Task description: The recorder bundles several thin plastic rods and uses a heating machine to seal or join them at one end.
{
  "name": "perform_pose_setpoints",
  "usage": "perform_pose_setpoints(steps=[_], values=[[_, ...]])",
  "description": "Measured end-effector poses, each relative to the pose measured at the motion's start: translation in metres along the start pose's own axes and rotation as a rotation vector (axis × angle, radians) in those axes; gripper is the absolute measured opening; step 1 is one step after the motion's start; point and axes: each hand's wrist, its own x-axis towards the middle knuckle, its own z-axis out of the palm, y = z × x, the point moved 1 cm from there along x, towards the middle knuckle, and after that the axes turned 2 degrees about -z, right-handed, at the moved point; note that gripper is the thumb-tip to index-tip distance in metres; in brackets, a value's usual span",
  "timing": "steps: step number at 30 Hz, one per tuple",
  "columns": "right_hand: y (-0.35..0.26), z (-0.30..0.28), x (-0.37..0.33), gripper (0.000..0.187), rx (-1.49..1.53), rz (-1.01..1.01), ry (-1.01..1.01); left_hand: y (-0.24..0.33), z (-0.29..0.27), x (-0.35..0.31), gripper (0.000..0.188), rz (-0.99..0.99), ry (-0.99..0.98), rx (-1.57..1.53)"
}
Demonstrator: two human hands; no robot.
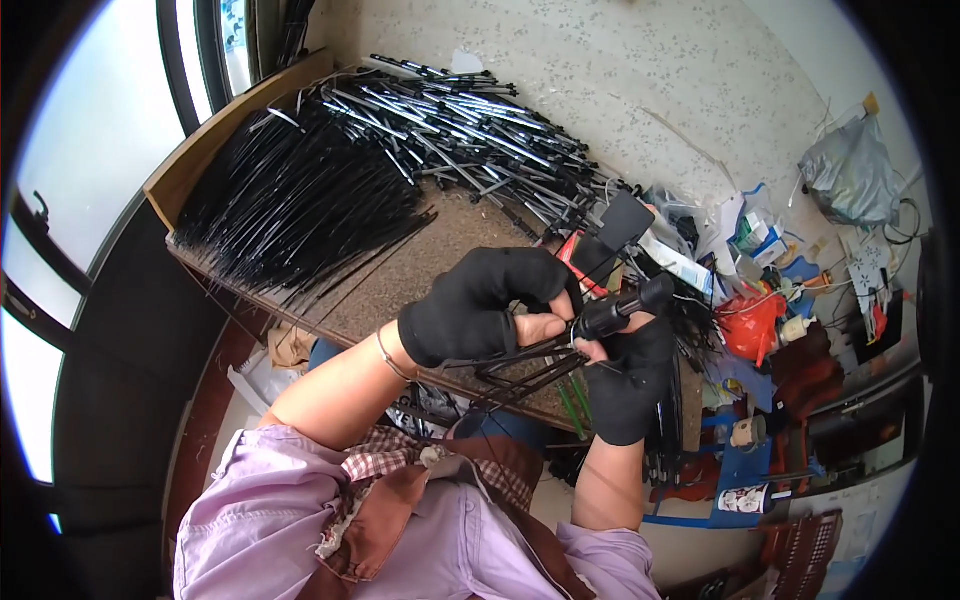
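Black cylindrical fitting (605, 318) is seen just right of the frame's centre, above the tabletop (385, 290), with thin black rods (505, 374) extended toward lower left. It is held in the grip of the right hand (632, 385). The left hand (485, 305) is placed at its left end, grip narrow; whether anything is pinched cannot be told. Dark strands (300, 190) are heaped at upper left, silver-and-black rods (480, 130) at upper centre.
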Motion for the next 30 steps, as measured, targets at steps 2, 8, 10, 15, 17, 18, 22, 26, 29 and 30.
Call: perform_pose_setpoints(steps=[2, 8, 10, 15, 17, 18, 22, 26, 29, 30], values=[[0.0, -0.002, -0.001, 0.035, 0.075, 0.007, -0.013, -0.001, -0.007, 0.005, 0.006, 0.01, -0.07, 0.0], [0.004, -0.009, 0.006, 0.037, 0.126, -0.029, -0.093, 0.011, -0.004, 0.011, 0.007, -0.03, -0.122, 0.187], [0.005, -0.008, 0.005, 0.037, 0.129, -0.033, -0.119, 0.013, -0.004, 0.012, 0.007, -0.032, -0.107, 0.208], [0.004, -0.005, 0.002, 0.035, 0.041, -0.009, -0.014, 0.009, 0.011, 0.011, 0.007, 0.054, 0.06, 0.319], [0.004, -0.007, 0.004, 0.035, -0.082, -0.095, 0.037, 0.002, 0.013, 0.009, 0.007, 0.109, 0.121, 0.36], [0.004, -0.007, 0.004, 0.035, -0.081, -0.1, 0.042, -0.004, 0.013, 0.006, 0.007, 0.157, 0.091, 0.273], [0.0, -0.004, 0.0, 0.033, -0.115, -0.12, 0.033, -0.005, 0.009, 0.003, 0.011, 0.203, 0.015, 0.129], [0.002, -0.006, 0.007, 0.032, -0.269, -0.21, 0.006, -0.009, 0.01, -0.001, 0.016, 0.099, 0.023, 0.176], [-0.004, -0.011, 0.012, 0.029, -0.197, -0.35, -0.068, -0.014, 0.02, -0.004, 0.019, 0.109, 0.017, 0.106], [-0.005, -0.01, 0.011, 0.029, -0.194, -0.353, -0.065, -0.012, 0.028, -0.005, 0.021, 0.073, 0.068, -0.011]])
